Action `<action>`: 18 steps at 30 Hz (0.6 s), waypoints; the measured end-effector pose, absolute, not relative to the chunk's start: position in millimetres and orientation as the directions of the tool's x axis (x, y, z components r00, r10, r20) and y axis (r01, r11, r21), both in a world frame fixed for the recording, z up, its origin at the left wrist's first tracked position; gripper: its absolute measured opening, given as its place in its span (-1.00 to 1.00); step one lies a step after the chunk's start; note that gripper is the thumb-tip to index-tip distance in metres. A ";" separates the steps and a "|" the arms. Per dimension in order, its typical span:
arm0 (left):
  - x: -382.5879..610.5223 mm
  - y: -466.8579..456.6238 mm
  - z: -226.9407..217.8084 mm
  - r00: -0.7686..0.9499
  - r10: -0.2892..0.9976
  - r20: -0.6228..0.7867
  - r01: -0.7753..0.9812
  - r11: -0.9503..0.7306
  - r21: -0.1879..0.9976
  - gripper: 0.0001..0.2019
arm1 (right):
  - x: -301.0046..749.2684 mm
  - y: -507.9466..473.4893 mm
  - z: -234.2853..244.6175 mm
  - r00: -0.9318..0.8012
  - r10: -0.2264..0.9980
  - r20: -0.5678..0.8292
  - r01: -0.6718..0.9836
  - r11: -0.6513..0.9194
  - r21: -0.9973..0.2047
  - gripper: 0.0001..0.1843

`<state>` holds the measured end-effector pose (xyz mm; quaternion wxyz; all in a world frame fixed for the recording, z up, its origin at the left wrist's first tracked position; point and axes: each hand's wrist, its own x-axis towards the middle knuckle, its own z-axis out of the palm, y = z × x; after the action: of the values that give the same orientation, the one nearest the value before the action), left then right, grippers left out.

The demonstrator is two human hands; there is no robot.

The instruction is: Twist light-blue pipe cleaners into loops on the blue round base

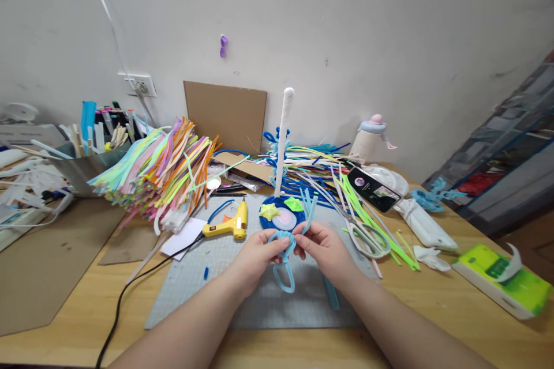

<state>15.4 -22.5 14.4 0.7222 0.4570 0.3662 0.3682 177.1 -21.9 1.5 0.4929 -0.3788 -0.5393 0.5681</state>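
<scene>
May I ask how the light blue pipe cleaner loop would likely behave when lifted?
Probably light and bendable: the light blue pipe cleaner loop shows curved bends while pinched by the left hand and right hand. Its hanging lower loop holds shape, so likely not floppy. Fuzzy surface, unlikely to slip.

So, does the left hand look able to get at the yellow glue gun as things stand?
Probably yes: the glue gun lies on the mat just beyond the left hand, nothing between them, though its fingers pinch the blue pipe-cleaner loop.
</scene>
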 end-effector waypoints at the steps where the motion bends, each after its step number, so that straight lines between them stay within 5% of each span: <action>1: 15.3 -22.6 14.9 0.461 0.866 -0.192 -0.203 0.313 0.928 -0.78 | 176.9 -22.0 1.6 -0.221 0.969 0.110 -0.138 0.081 -0.987 -0.81; 18: 16.2 -27.1 22.3 0.487 0.858 -0.161 -0.246 0.312 0.918 -0.79 | 175.4 -24.4 4.5 -0.206 0.972 0.117 -0.164 0.083 -0.983 -0.82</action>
<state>16.2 -27.1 22.3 0.7353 0.4504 0.3397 0.3755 175.4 -24.4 4.5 0.5049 -0.3770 -0.5356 0.5622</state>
